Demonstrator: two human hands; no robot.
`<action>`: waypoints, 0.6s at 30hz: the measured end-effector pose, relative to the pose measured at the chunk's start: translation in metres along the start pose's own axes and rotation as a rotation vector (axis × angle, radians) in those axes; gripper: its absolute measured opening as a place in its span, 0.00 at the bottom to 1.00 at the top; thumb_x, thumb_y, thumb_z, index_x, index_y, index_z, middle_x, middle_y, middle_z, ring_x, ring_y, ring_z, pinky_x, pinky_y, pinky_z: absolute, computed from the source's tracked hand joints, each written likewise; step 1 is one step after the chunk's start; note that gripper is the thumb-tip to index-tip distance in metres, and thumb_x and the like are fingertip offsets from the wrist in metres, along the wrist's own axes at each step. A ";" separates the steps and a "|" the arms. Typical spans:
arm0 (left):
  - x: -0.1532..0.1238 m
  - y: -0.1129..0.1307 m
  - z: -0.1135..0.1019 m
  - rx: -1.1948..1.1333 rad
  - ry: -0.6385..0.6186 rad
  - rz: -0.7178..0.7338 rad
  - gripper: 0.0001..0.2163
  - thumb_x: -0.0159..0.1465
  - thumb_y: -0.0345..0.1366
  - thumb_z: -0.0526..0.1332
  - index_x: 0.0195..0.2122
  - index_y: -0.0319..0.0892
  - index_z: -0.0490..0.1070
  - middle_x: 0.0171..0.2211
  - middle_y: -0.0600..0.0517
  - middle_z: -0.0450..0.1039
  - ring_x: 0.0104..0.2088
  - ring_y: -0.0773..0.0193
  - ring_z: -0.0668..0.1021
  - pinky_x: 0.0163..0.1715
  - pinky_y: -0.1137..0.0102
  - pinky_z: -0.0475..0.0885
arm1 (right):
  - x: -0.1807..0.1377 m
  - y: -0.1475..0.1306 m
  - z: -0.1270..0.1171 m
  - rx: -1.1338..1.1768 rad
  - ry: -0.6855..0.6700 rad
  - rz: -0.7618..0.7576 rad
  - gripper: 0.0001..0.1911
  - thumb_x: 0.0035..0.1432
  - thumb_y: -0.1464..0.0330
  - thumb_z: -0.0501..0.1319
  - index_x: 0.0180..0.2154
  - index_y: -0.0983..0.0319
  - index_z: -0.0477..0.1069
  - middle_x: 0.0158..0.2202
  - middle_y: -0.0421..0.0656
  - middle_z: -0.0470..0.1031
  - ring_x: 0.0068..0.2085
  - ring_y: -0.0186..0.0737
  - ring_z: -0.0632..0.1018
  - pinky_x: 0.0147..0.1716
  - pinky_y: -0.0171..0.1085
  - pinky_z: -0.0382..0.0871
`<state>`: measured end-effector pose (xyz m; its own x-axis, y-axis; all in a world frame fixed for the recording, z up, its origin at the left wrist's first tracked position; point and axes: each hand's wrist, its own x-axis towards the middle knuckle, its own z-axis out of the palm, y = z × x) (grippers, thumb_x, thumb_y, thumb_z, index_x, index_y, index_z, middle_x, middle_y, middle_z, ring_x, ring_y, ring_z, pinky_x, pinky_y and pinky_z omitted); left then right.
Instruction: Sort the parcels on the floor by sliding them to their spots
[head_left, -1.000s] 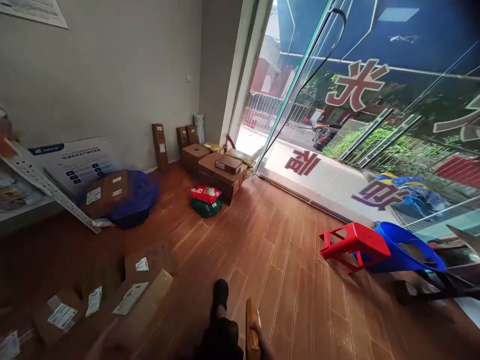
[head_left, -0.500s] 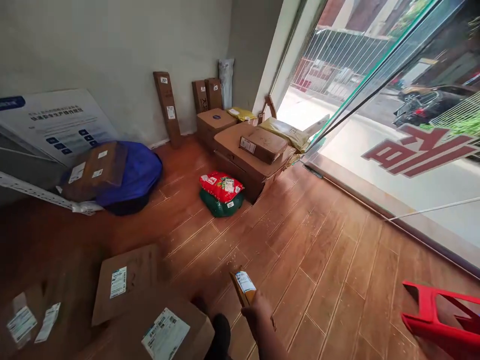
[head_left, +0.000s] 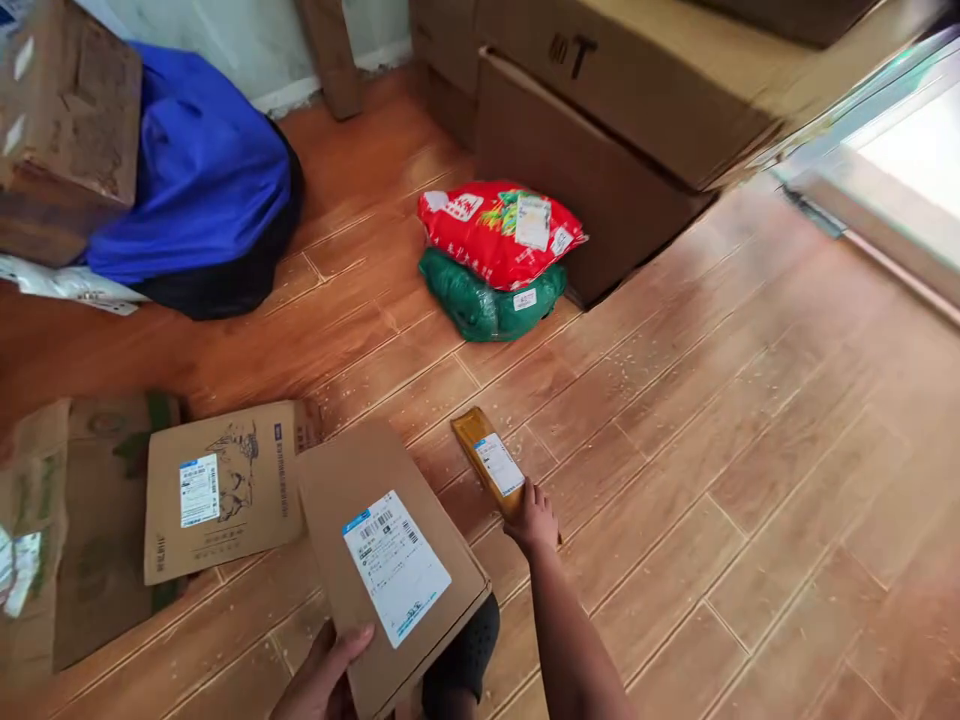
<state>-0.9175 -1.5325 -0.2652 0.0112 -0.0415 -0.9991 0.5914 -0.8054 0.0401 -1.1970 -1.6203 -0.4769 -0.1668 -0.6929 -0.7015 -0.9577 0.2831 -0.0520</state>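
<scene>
Left hand: our left hand [head_left: 322, 680] had its grip clamped on the near edge of a flat cardboard box [head_left: 386, 560], held above the floor with its white label facing up.
Right hand: our right hand [head_left: 534, 520] had its fingers closed on the near end of a slim yellow packet [head_left: 491, 465], whose far end rested low on the wooden floor [head_left: 712, 450].
Progress: we judged the packet as all but set down and the box as not yet placed; both were in hand.
Parcels on the floor: a flat printed carton [head_left: 221, 490] lay just left of the held box, and a brown paper bag [head_left: 82, 520] lay beside it.
Sacks: a red bag [head_left: 499, 230] sat on top of a green bag [head_left: 487, 300], touching the big box behind.
Large boxes: a big cardboard box [head_left: 600, 130] stood closed, so we could not tell its contents.
Far left: a blue sack [head_left: 195, 170] bulged against a worn box [head_left: 67, 120]; what filled it was hidden.
</scene>
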 end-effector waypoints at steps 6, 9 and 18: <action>0.003 0.022 -0.005 0.079 -0.008 0.052 0.48 0.40 0.52 0.75 0.60 0.48 0.53 0.52 0.44 0.74 0.55 0.48 0.73 0.41 0.64 0.75 | -0.005 -0.005 0.025 0.232 0.074 0.061 0.36 0.51 0.70 0.60 0.60 0.73 0.54 0.57 0.63 0.65 0.56 0.57 0.70 0.55 0.48 0.62; -0.012 0.025 -0.005 0.116 0.042 0.084 0.49 0.33 0.54 0.75 0.55 0.47 0.57 0.50 0.45 0.75 0.54 0.47 0.74 0.40 0.64 0.75 | -0.038 -0.041 0.003 0.747 0.056 0.087 0.32 0.46 0.57 0.64 0.50 0.70 0.66 0.54 0.62 0.68 0.58 0.61 0.67 0.57 0.52 0.60; -0.099 -0.010 -0.026 -0.040 -0.113 0.136 0.41 0.34 0.58 0.74 0.47 0.46 0.62 0.39 0.42 0.78 0.48 0.39 0.77 0.47 0.51 0.74 | -0.244 -0.079 -0.114 1.424 -0.780 -0.233 0.42 0.34 0.52 0.70 0.54 0.52 0.68 0.51 0.44 0.76 0.53 0.57 0.75 0.55 0.55 0.67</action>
